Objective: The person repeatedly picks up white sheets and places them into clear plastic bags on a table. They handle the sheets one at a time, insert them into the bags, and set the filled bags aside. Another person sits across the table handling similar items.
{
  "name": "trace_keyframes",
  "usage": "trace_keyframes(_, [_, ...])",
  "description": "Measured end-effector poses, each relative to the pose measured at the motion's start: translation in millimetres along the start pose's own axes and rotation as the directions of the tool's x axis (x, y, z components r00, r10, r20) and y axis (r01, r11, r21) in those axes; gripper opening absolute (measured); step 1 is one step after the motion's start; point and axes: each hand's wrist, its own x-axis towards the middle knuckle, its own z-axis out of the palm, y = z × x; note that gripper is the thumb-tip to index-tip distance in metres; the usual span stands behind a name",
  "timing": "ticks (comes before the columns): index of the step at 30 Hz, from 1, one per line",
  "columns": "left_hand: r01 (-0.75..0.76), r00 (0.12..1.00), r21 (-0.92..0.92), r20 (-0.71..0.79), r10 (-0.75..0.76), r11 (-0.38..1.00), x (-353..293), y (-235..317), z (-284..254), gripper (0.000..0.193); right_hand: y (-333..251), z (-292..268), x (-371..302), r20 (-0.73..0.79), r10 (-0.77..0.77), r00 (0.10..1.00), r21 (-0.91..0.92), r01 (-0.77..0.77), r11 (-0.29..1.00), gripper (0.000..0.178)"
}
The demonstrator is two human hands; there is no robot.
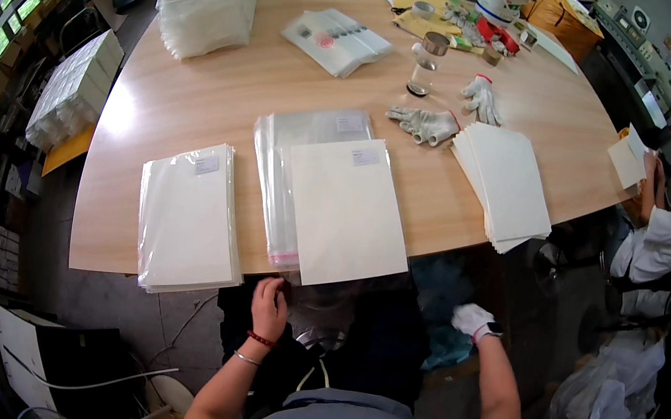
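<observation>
My left hand (268, 307), bare with bracelets at the wrist, hangs just off the table's near edge. Its fingers are loosely bent, and nothing shows in them. Just above it lies a stack of clear plastic sleeves (266, 170) with a pink strip at its near end. A cream sheet (343, 219) with a small label rests partly over that stack. In a white glove, my right hand (474, 322) is off the table to the right, apart from the papers; its finger pose is too unclear to read. Left of the sleeves sits a pile of cream sheets in clear sleeves (187, 227).
A fanned stack of cream sheets (503, 186) lies right, below two work gloves (424, 125) (481, 100) and a glass jar (423, 74). Farther back are printed plastic bags (336, 42) and a tall bag stack (208, 7). A person (663, 230) holding paper sits at right.
</observation>
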Motion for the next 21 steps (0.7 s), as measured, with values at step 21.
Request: trace_keyframes(21, [-0.107,0.972,0.442,0.235,0.001,0.891,53.8,21.7,2.2,0.018,-130.4,-87.7,58.9,-0.643,-0.01,0.766,0.287,0.253,0.924,0.021])
